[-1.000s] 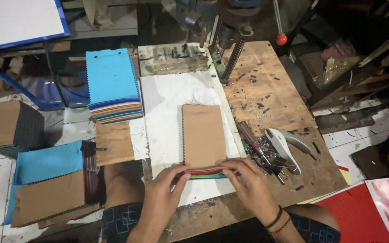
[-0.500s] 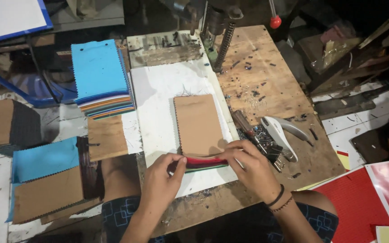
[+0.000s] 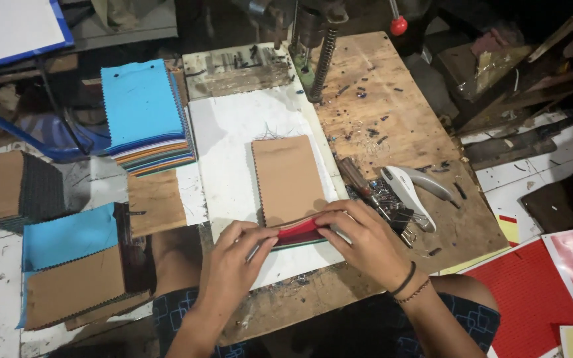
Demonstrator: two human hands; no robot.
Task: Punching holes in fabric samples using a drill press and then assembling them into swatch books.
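Brown card covers the top of a stack of fabric swatches that lies on a white sheet spread over the wooden worktop. Both hands work at the near end of this stack, where red and green layers show under the card. The left hand has its grip closed on the near left corner, thumb on top and fingers below. The right hand has its grip pinched on the near right edge, fingers curled over the red layer, a dark band and a thin cord around the wrist.

Just right of the stack lie a heap of black binder clips and a white and grey stapler-like hand tool, touching the clips. A dark wooden-handled tool lies between the stack and the clips. At the far edge of the worktop stands a metal press with a coil spring and a red knob.

To the left, well apart from the hands, sits a tall pile of swatches with a blue one on top, a single brown card piece near it, and lower left another pile topped by brown card and blue fabric. Red printed sheets lie at lower right.
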